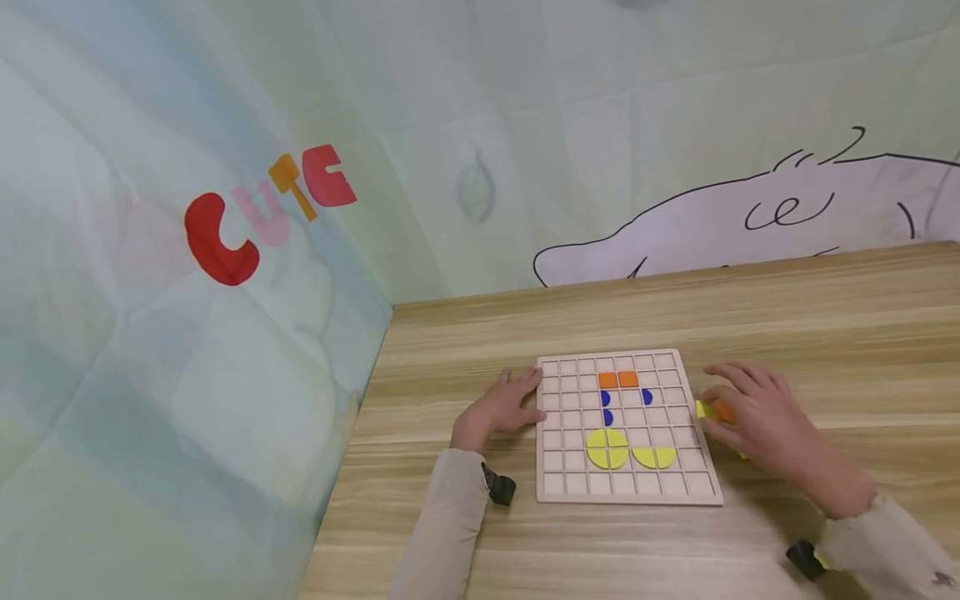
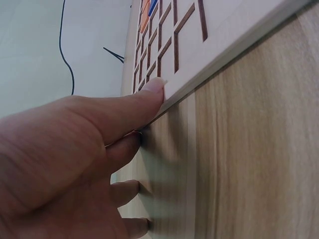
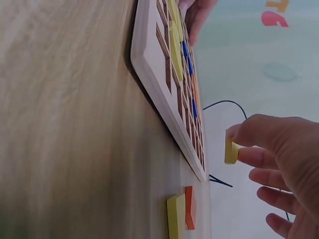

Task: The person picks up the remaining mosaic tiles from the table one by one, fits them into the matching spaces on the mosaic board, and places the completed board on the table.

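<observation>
Here, the right hand [image 1: 757, 421] pinches a yellow piece [image 3: 231, 150] above the surface [image 1: 480, 333], near the right edge of the grid board [image 1: 637, 483]; the left hand [image 1: 504, 407], fingers loosely extended, touches its left edge.

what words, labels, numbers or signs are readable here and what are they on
"CUTE": coloured letters on the side wall.
Small dark mark on the right sleeve: too small to read.
No writing shows on the board or its coloured pieces.
</observation>
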`<state>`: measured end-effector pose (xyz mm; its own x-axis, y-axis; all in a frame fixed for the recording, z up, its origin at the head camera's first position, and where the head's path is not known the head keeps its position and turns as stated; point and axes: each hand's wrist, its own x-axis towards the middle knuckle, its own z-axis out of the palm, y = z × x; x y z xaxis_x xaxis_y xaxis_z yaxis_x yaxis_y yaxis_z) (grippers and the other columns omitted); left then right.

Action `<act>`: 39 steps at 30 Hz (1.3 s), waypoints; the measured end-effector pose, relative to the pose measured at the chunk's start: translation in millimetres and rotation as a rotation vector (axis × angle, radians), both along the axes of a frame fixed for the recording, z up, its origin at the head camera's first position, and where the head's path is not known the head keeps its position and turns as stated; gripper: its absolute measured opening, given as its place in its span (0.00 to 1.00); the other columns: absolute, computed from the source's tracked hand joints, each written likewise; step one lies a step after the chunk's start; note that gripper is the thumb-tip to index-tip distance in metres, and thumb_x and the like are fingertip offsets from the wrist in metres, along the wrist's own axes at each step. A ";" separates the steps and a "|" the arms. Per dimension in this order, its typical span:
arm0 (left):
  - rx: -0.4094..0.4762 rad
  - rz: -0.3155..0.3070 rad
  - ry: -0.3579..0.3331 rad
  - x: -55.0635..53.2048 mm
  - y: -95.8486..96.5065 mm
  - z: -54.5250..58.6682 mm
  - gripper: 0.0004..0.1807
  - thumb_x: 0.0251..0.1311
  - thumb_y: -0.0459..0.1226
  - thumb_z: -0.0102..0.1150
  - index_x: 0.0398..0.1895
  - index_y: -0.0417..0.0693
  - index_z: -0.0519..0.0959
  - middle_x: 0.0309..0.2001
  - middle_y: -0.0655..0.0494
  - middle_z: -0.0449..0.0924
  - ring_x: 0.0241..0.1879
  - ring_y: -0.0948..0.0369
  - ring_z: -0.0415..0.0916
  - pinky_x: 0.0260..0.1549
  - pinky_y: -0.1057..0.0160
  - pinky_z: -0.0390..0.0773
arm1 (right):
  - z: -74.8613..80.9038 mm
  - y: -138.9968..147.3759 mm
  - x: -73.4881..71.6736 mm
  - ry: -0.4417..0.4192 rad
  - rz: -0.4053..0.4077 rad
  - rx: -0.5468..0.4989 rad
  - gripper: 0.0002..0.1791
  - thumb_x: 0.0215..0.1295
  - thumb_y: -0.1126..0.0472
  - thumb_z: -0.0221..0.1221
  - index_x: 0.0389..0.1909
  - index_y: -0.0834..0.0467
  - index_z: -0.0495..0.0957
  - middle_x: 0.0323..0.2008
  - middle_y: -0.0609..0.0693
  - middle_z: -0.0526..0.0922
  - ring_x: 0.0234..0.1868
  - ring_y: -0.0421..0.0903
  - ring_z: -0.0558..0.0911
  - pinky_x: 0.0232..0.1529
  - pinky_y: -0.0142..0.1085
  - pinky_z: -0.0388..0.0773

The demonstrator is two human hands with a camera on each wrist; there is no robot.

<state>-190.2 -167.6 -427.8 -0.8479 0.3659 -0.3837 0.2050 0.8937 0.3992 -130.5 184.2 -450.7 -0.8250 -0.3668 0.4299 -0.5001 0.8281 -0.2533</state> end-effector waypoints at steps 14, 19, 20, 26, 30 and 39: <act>0.011 0.008 -0.005 0.1 0.4 1.1 0.39 0.66 0.48 0.54 0.76 0.55 0.49 0.77 0.60 0.41 0.76 0.46 0.30 0.72 0.43 0.42 | -4.5 -26.7 -7.2 -0.043 0.183 0.004 0.12 0.46 0.60 0.73 0.32 0.55 0.82 0.53 0.57 0.77 0.57 0.58 0.70 0.55 0.58 0.67; 0.010 0.006 -0.005 0.1 0.5 2.0 0.39 0.66 0.48 0.54 0.76 0.55 0.49 0.77 0.59 0.41 0.76 0.46 0.30 0.72 0.41 0.42 | -5.6 -36.7 -8.0 -0.091 0.211 0.043 0.11 0.48 0.57 0.72 0.33 0.53 0.82 0.54 0.55 0.77 0.58 0.56 0.70 0.57 0.57 0.68; 0.009 0.005 -0.005 -0.1 0.5 2.0 0.39 0.66 0.48 0.54 0.76 0.55 0.49 0.77 0.59 0.41 0.76 0.46 0.30 0.72 0.41 0.42 | -6.3 -38.6 -8.2 -0.097 0.211 0.050 0.11 0.48 0.57 0.72 0.33 0.52 0.82 0.54 0.55 0.77 0.58 0.56 0.71 0.58 0.57 0.68; 0.008 0.003 -0.001 -0.2 0.1 0.8 0.39 0.66 0.48 0.54 0.76 0.55 0.49 0.77 0.60 0.41 0.76 0.46 0.30 0.72 0.42 0.42 | -10.7 -47.5 -10.9 -0.116 0.214 0.070 0.10 0.49 0.56 0.72 0.33 0.52 0.83 0.54 0.54 0.78 0.58 0.56 0.72 0.59 0.57 0.67; 0.010 0.001 0.002 0.0 0.0 0.5 0.39 0.66 0.48 0.54 0.76 0.55 0.49 0.77 0.60 0.41 0.76 0.45 0.30 0.72 0.43 0.42 | -10.9 -51.8 -12.5 -0.132 0.231 0.074 0.10 0.50 0.56 0.71 0.34 0.52 0.84 0.55 0.55 0.78 0.58 0.56 0.72 0.58 0.57 0.68; 0.005 0.000 0.006 -0.1 -0.4 -1.0 0.39 0.66 0.48 0.54 0.76 0.56 0.49 0.77 0.61 0.41 0.76 0.46 0.30 0.72 0.43 0.42 | -8.5 -54.9 -14.6 -0.150 0.268 0.088 0.10 0.53 0.57 0.69 0.37 0.50 0.84 0.56 0.54 0.77 0.58 0.56 0.73 0.55 0.56 0.71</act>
